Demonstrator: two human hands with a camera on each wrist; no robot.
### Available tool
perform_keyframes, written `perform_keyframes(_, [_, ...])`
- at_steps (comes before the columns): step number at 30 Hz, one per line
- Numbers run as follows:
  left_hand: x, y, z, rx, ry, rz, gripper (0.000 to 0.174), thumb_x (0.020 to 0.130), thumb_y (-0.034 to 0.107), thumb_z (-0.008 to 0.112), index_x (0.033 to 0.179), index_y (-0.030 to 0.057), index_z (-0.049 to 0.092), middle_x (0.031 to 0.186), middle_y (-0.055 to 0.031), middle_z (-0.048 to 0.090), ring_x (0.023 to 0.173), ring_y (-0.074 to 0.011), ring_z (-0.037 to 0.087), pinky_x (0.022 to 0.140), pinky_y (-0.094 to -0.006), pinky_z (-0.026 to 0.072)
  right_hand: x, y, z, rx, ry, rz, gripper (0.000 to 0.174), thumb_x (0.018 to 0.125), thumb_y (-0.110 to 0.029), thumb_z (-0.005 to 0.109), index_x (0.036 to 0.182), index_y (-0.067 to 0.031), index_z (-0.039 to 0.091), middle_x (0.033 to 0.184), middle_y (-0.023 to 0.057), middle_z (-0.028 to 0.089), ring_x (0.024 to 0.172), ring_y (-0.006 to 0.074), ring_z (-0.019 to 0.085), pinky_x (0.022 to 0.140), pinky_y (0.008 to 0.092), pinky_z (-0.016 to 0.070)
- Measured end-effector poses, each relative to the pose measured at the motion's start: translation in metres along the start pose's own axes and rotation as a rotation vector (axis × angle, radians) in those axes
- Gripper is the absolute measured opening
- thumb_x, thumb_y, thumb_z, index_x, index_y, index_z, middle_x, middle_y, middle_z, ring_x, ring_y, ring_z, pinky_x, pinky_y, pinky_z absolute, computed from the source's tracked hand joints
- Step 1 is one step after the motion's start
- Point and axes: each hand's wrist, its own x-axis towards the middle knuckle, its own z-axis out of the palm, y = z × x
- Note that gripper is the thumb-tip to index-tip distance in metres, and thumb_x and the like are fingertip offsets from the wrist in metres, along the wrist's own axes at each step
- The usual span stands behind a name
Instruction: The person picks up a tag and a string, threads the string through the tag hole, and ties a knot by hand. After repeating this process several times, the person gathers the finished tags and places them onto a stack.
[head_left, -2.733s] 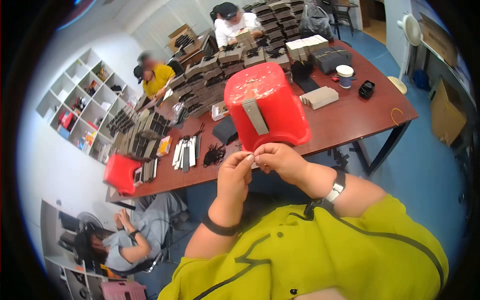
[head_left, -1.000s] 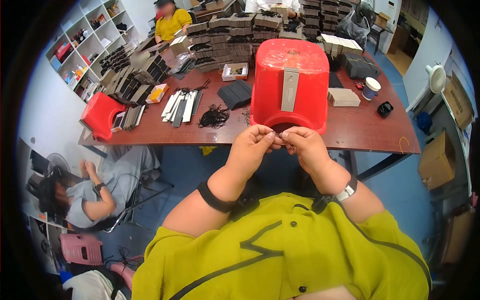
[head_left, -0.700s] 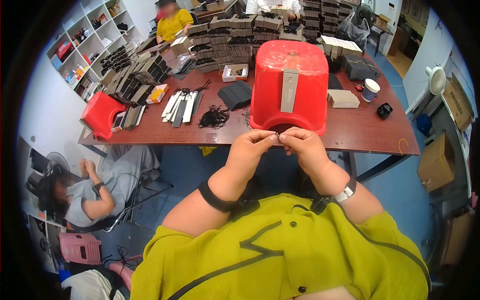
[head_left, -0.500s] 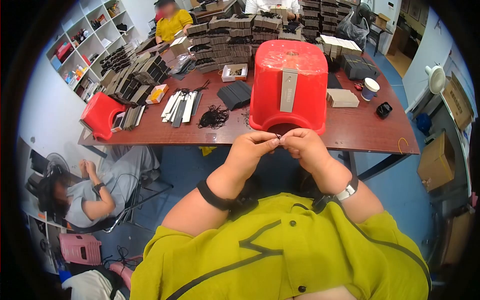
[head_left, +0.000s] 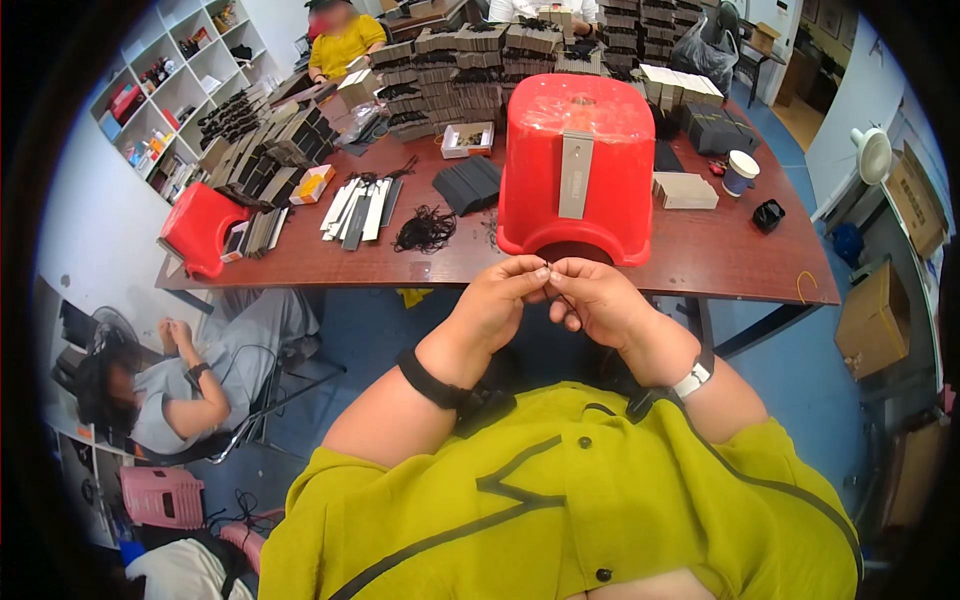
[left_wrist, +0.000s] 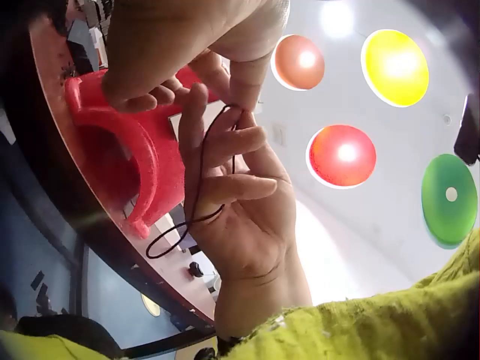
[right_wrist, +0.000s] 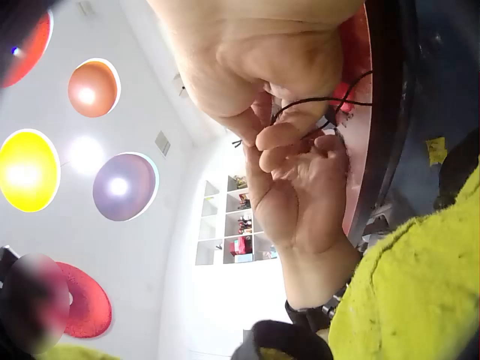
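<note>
My left hand (head_left: pixel 492 305) and right hand (head_left: pixel 605 300) meet fingertip to fingertip just in front of the table's near edge. Both pinch a thin black cord (left_wrist: pixel 201 161) between thumb and forefinger. In the left wrist view the cord drops in a loop across the right hand's fingers, which are partly spread. A short cord end pokes out past the fingertips in the right wrist view. Beyond the hands stands an upturned red plastic stool (head_left: pixel 625 190) with a grey strip (head_left: pixel 573 175) on its side. The pinched part of the cord is mostly hidden.
On the red-brown table (head_left: pixel 440 265) lie a heap of black cords (head_left: pixel 427 230), white and grey strips (head_left: pixel 360 208), dark cards (head_left: pixel 467 185) and a paper cup (head_left: pixel 740 172). Stacks of grey cards (head_left: pixel 460 80) rise behind. A person (head_left: pixel 200 390) sits at left.
The head view has swung round, bringing the stool upright in it. Both hands keep pinching the cord, shifting slightly at the fingertips; the right fingers have moved a little lower.
</note>
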Motion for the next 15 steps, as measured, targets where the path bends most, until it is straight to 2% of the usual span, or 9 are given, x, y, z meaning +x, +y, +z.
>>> perform_keyframes(1, [0.0,-0.002,-0.001,-0.001,0.0,-0.003,0.01,0.083,0.009,0.061,0.093,0.0074,0.061,0.086,0.0008,0.061,0.08,-0.0081,0.052,0.072,-0.0224,0.0379,0.001,0.002,-0.002,0.033,-0.064,0.02,0.013,0.087,-0.016,0.059,0.091,-0.0048,0.056,0.075,0.0001,0.056,0.053,0.0051,0.044,0.044,0.0158,0.0277])
perform_keyframes(3, [0.0,-0.005,-0.002,-0.048,0.065,-0.041,0.007,0.084,0.012,0.06,0.091,0.0105,0.061,0.087,0.0036,0.06,0.079,-0.0065,0.05,0.07,-0.0215,0.0351,0.004,0.005,-0.01,0.042,-0.06,0.015,0.012,0.087,-0.017,0.058,0.091,-0.0056,0.056,0.073,-0.0013,0.054,0.052,0.0043,0.042,0.043,0.0161,0.0264])
perform_keyframes(5, [0.001,-0.008,-0.003,-0.072,0.051,-0.03,0.007,0.084,0.012,0.06,0.091,0.0117,0.061,0.087,0.0045,0.06,0.078,-0.0059,0.05,0.069,-0.0214,0.0341,0.006,0.005,-0.012,0.051,-0.057,0.01,0.011,0.087,-0.017,0.058,0.091,-0.0063,0.056,0.071,-0.0027,0.052,0.051,0.0035,0.039,0.043,0.0163,0.0252])
perform_keyframes(7, [0.002,-0.01,-0.006,-0.096,0.038,-0.019,0.006,0.084,0.013,0.06,0.091,0.013,0.06,0.087,0.0055,0.06,0.077,-0.0052,0.049,0.069,-0.0212,0.0331,0.006,0.004,-0.01,-0.137,0.059,-0.057,0.013,0.087,-0.017,0.057,0.095,-0.0081,0.055,0.069,-0.0049,0.049,0.05,0.0026,0.035,0.042,0.0172,0.0235])
perform_keyframes(9, [0.002,-0.012,-0.008,-0.102,-0.004,-0.006,0.008,0.087,0.015,0.057,0.094,0.0135,0.06,0.091,0.0045,0.06,0.084,-0.0068,0.05,0.075,-0.0234,0.0341,0.006,0.005,-0.009,-0.117,0.068,-0.05,0.013,0.087,-0.017,0.058,0.096,-0.0084,0.055,0.069,-0.005,0.049,0.05,0.0026,0.035,0.042,0.017,0.0232])
perform_keyframes(15, [0.001,-0.011,-0.005,-0.131,0.058,0.012,0.008,0.087,0.015,0.056,0.094,0.0134,0.059,0.091,0.0044,0.06,0.083,-0.0069,0.051,0.073,-0.0227,0.0356,0.005,0.005,-0.005,-0.044,0.08,-0.131,0.018,0.084,-0.019,0.062,0.097,-0.0066,0.057,0.073,-0.0044,0.052,0.051,0.0024,0.037,0.042,0.017,0.0238])
